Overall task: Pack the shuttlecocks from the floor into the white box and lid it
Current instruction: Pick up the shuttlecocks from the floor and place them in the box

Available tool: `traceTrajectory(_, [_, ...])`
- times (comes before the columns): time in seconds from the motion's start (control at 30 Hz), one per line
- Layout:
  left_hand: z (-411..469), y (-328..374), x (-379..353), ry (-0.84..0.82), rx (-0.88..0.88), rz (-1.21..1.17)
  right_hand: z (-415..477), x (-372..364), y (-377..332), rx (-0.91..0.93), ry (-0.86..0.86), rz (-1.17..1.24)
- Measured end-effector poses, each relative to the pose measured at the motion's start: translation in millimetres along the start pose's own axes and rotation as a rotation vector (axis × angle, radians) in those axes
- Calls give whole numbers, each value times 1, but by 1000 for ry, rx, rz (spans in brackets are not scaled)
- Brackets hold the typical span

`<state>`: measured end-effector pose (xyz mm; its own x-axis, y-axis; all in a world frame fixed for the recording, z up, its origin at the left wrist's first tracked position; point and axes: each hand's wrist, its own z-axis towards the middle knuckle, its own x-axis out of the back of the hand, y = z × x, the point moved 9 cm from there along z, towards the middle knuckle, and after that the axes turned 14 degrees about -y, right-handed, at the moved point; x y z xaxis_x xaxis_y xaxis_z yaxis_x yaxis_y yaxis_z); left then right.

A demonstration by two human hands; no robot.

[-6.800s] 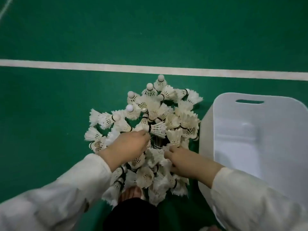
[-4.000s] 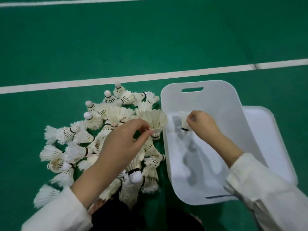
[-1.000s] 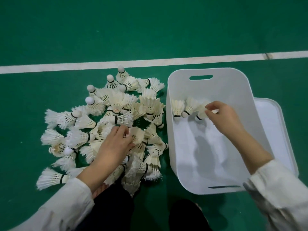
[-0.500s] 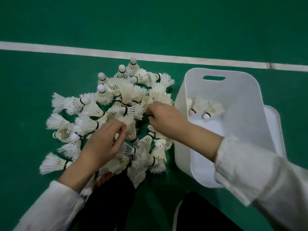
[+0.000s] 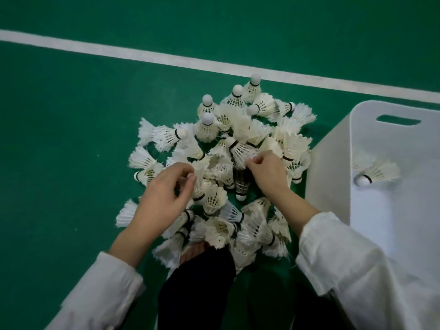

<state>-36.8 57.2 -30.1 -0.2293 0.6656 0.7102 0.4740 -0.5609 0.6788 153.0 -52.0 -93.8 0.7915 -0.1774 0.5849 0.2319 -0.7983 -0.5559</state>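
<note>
The right hand, at the white box a second ago, is now brought back over the shuttlecock pile left of the box, fingertips pinching feathers; the left hand is curled, pinching another shuttlecock; a few shuttlecocks are already boxed, so most packing remains

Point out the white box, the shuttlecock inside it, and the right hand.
white box (image 5: 333, 186), head view, outer left wall.
shuttlecock in the box (image 5: 378, 173), head view, feather skirt.
right hand (image 5: 269, 172), head view, back of hand.

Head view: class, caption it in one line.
Both hands pick through shuttlecocks beside the white box.
</note>
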Motion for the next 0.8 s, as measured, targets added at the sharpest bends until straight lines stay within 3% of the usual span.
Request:
traceTrajectory(0.23, [-4,-30,-6,40,209,-107,-2,4,-3,89,-34,387])
traceTrajectory(0.5, [4,-77,-35,-182,519,28,-17,22,-26,257,30,132])
traceTrajectory(0.7, [3,-42,-14,-70,418,78,-29,34,-34,312,44,83])
traceTrajectory(0.8, [7,-11,4,-53,319,70,-34,39,-50,381,-14,-138])
